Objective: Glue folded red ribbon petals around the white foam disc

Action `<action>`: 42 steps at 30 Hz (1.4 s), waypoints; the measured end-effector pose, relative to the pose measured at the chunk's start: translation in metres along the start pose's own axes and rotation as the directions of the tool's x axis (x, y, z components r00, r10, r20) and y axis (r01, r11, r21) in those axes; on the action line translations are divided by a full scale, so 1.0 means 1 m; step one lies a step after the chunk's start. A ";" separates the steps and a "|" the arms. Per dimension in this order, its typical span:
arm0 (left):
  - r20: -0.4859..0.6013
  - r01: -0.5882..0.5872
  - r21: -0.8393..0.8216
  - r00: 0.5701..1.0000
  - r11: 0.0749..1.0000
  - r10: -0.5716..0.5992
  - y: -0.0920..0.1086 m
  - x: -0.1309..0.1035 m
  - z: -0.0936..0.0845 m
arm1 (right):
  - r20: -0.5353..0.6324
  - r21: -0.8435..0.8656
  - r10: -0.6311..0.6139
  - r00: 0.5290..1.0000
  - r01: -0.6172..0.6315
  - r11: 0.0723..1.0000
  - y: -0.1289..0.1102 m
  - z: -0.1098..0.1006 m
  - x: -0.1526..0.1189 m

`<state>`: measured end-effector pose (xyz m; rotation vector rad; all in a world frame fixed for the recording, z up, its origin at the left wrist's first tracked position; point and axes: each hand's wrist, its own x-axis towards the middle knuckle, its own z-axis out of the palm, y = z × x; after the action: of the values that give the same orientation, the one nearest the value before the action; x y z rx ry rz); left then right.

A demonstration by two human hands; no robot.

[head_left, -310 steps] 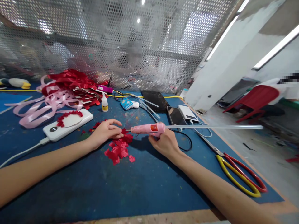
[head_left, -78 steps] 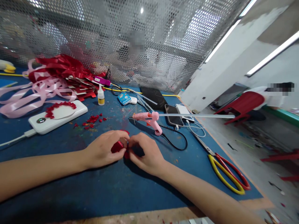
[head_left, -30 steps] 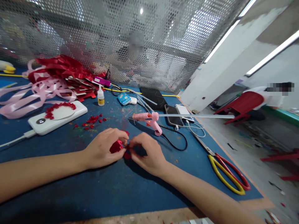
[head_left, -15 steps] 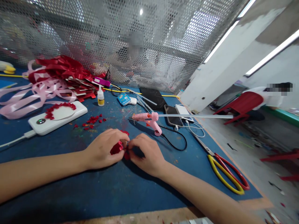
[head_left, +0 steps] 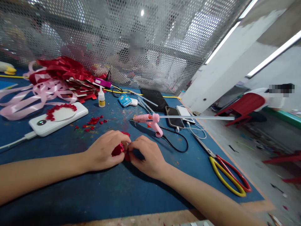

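Observation:
Both hands meet over the blue table, fingertips nearly touching. My left hand [head_left: 107,150] is closed in a pinch around a shiny red ribbon piece [head_left: 117,150], which shows between thumb and fingers. Against it, my right hand [head_left: 147,155] pinches the edge of the same red material; the exact spot is hidden by the fingertips. Small red ribbon scraps [head_left: 92,121] lie just beyond my left hand. A pink glue gun [head_left: 147,118] with a long clear glue stick [head_left: 199,117] rests past my right hand.
On the left, a white power bank [head_left: 39,125] carries a white disc [head_left: 64,113] edged with red bits. Ribbon heaps [head_left: 68,70], a glue bottle [head_left: 101,98], phone [head_left: 174,116] and red-yellow scissors [head_left: 227,175] surround the hands. A perforated metal screen [head_left: 94,40] stands behind.
Both hands stay in nearly the same place. The right fingertips have shifted very slightly toward the left hand; the red ribbon piece is still between them.

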<state>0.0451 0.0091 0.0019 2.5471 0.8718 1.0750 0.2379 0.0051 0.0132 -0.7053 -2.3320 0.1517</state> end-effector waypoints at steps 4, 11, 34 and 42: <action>0.005 0.002 -0.001 1.000 1.000 -0.002 0.001 0.001 0.000 | 0.001 0.003 -0.002 1.000 0.002 1.000 0.000 0.000 0.000; 0.008 0.000 -0.005 1.000 1.000 0.000 0.001 0.001 0.000 | 0.011 0.007 0.010 1.000 -0.010 1.000 0.000 0.000 0.000; 0.057 0.182 0.170 0.979 0.969 -0.194 -0.020 0.035 -0.053 | -0.069 -0.075 0.125 0.990 -0.130 0.989 0.014 -0.013 -0.001; 0.171 0.391 0.324 0.872 0.862 -0.459 -0.057 0.051 -0.102 | -0.045 -0.075 0.137 0.990 -0.140 0.987 0.015 -0.013 0.000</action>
<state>-0.0243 0.0842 0.0777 2.4387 1.5170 0.5202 0.2526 0.0167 0.0190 -0.9014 -2.2612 0.1082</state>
